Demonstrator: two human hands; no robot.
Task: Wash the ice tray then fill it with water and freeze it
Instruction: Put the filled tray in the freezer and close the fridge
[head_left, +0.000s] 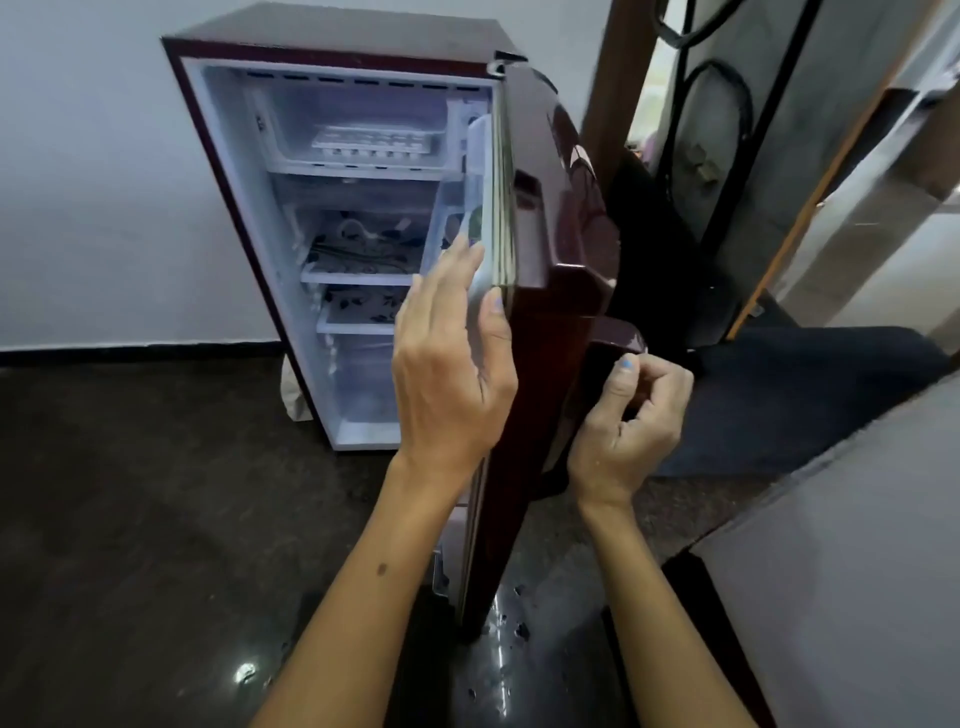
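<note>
A white ice tray (375, 141) lies in the freezer compartment at the top of a small maroon fridge (218, 156). The fridge door (550, 312) stands open, edge-on toward me. My left hand (449, 364) lies flat against the door's inner edge, fingers stretched, thumb on the rim. My right hand (631, 421) is on the door's outer side by the dark handle recess, fingers curled; whether they grip the handle is unclear.
Inside the fridge are white shelves (358, 278) with floral mats. A dark glossy floor (156, 519) with water drops lies below. A doorway with a black metal grille (727, 156) is right of the fridge, and a grey surface (857, 571) is at the lower right.
</note>
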